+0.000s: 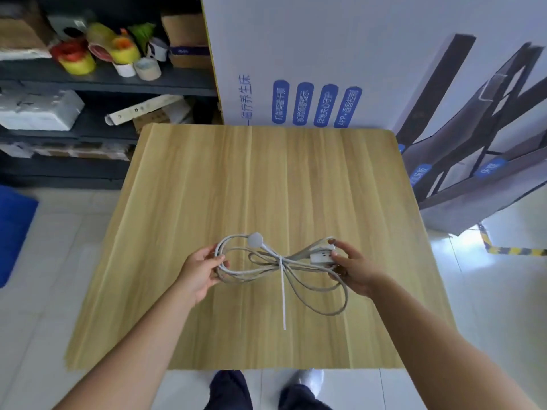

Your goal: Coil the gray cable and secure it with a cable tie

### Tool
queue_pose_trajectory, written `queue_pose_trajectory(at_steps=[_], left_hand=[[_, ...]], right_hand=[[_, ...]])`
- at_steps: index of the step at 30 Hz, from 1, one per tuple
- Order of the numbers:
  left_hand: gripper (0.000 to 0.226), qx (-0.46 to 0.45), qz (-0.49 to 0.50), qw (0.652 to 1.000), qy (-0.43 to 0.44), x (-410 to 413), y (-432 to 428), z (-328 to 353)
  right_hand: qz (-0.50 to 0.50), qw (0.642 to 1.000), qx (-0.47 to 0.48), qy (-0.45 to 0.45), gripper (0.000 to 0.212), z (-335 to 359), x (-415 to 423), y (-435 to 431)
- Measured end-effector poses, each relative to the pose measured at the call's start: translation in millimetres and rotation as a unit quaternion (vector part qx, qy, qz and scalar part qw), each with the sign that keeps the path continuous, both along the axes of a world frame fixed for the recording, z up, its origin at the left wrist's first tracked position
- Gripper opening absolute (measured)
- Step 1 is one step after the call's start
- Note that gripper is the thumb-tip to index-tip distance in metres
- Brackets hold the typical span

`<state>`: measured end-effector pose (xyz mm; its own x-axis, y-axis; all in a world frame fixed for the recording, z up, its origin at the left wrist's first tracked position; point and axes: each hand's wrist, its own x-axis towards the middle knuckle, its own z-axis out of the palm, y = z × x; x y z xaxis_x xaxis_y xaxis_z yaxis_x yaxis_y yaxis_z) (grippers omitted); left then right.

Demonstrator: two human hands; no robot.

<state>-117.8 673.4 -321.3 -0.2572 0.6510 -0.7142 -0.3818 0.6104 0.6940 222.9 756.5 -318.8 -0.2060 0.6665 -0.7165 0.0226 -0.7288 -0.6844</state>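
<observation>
Tied gray cable (266, 269) held between left hand (199, 272), right hand (353, 269).

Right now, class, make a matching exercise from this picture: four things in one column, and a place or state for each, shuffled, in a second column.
Things
1. cable tie
2. round plug
3. left hand
4. right hand

Places or states
A. holds the white socket block
B. cinched round the middle of the gray cable, tail pointing toward the person
C. grips the loops at one end
D. rests on top of the loops near the left hand

Pairs: 1-B, 2-D, 3-C, 4-A
</observation>
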Motion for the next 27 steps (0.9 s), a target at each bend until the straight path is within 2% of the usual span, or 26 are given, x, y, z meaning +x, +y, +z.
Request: queue_pose_trajectory(at_steps=[9,13,17,22,27], left_hand=[[0.035,-0.05,0.032,0.998,-0.014,1.6,-15.2,-69.6],[0.032,-0.071,0.03,0.997,-0.006,4.8,-17.5,-83.6],[0.029,-0.089,-0.002,0.995,0.038,4.2,-19.9,-91.1],[0.048,-0.06,0.016,0.993,0.102,3.8,-20.8,-76.1],[0.051,-0.016,-0.031,0.976,0.213,22.4,-21.3,-44.8]], right_hand=[[0.01,0.999,-0.038,-0.025,0.026,-80.1,-8.7,-5.6],[-0.013,0.999,-0.028,-0.045,0.033,-98.7,-5.3,-8.7],[-0.004,0.992,0.017,-0.129,0.038,-100.4,-5.0,-9.7],[0.036,0.982,0.067,-0.173,0.043,-89.7,-0.2,-18.5],[0.076,0.926,0.213,-0.301,0.037,-53.5,-5.1,-14.1]])
